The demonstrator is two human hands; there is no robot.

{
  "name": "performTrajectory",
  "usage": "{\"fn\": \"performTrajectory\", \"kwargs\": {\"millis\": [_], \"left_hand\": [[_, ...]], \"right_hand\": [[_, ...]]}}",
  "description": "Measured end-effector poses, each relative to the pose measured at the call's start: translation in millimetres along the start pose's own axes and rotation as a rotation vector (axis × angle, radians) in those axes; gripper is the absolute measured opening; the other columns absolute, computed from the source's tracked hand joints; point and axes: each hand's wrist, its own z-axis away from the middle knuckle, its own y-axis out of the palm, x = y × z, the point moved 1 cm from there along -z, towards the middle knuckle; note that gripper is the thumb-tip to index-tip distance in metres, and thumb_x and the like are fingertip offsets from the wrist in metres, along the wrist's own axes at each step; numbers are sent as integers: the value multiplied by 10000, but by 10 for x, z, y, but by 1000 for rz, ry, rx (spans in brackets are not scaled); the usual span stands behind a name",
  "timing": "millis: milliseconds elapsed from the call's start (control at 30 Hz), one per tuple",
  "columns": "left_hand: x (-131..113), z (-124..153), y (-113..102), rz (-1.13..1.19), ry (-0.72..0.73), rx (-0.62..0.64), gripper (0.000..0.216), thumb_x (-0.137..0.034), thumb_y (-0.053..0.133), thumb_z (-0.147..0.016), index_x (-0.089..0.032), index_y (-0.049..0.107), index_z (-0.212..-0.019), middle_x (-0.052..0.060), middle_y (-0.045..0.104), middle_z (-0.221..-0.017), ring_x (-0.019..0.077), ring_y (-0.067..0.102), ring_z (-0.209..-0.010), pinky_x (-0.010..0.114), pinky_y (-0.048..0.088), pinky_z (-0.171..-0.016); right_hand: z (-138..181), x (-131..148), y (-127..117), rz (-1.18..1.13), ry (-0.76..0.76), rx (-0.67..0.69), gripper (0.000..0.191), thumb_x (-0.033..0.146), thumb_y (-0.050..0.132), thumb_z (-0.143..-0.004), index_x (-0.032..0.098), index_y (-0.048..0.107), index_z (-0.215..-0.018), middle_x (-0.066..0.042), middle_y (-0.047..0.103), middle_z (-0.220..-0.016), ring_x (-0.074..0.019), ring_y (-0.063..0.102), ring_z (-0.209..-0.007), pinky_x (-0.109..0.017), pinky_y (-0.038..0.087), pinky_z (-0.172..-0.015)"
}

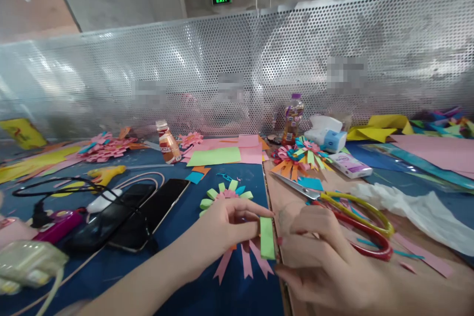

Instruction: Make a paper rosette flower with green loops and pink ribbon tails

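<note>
The left hand (225,222) pinches the top of a green paper strip (267,238) near the front edge of the table (192,276). The right hand (318,256), fingers curled, touches its lower end. A paper flower (231,207) lies under the hands, half hidden. Scissors (344,212) lie just behind the right hand.

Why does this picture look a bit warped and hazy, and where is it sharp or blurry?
Head view: the wide lens bows the perforated metal screen, which also catches bright glare. The right hand is smeared by motion blur, and the left hand pinching the green paper strip is only slightly soft. Three patches on the screen are blurred out; table edges look soft.
</note>
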Motion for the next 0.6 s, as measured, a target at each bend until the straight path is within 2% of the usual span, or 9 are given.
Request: {"fn": "performTrajectory", "kwargs": {"millis": [133,267,433,600], "left_hand": [[5,12,67,-43,-47,50,219,-201,613,-771,-174,679,-977,-5,639,-684,111,588,-608,217,454,-602],[20,34,143,-6,-103,96,189,-182,592,-784,-178,680,-951,-21,627,-624,91,579,-558,177,445,-527],[92,46,157,35,-56,112,159,-209,622,-781,-200,693,-923,-29,655,-698,65,583,-594,144,455,-557],[89,40,141,55,-66,100,158,-203,630,-778,-201,693,-924,-37,653,-689,57,582,-594,147,474,-586]], "right_hand": [[61,76,36,56,82,-56,350,105,701,-686,131,562,-1007,-55,476,-1029,-207,457,-968,-363,389,-857],[0,117,22,41,119,-65,249,59,634,-704,161,598,-928,-42,498,-1016,-185,468,-951,-356,361,-904],[-31,126,-20,18,111,-57,231,30,606,-700,171,619,-882,-34,519,-981,-179,473,-942,-332,389,-889],[-1,116,-13,-2,92,-30,277,13,618,-697,185,623,-914,-25,559,-991,-170,498,-926,-367,371,-939]]}}
